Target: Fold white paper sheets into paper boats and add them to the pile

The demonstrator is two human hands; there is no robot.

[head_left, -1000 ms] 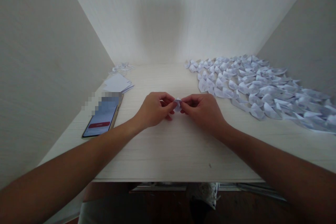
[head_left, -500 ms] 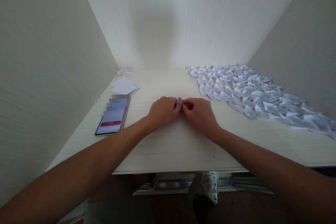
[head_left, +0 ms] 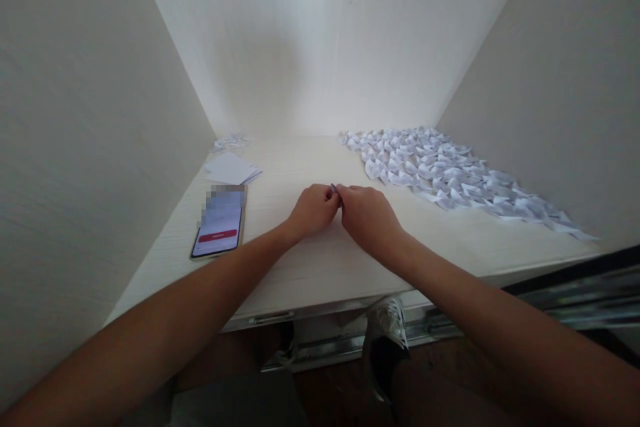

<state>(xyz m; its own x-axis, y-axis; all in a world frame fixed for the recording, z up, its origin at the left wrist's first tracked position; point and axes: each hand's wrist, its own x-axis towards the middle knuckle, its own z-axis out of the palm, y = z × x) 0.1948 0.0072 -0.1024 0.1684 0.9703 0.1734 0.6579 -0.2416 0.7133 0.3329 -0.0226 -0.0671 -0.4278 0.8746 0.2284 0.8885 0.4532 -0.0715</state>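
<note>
In the head view, I am holding one small, pale grey-white piece of folded paper above the white, faintly grained worktop, at the spot where my two hands are meeting. My left hand is curling nearly closed, with thumb and forefinger pinching the piece. My right hand is closing on it from the other side, its fingers mostly hiding it, so only a sliver is showing.

I judge that I am shaping this piece by fingertip; the next move seems to be calling for a steady left pinch and light, exact pressure from the right, since thin paper could be creasing askew.

Counting, I am seeing two hands, one piece between them and one dark-edged smartphone with a lit screen, lying to the left. Behind it a small stack of flat white paper sheets is lying, edges overlapping too closely for counting. Thin white paper scraps are sitting tangled in the far left corner, also uncountable. To the right, many pointed, folded white paper shapes are spreading in overlapping rows, dozens at least.
</note>
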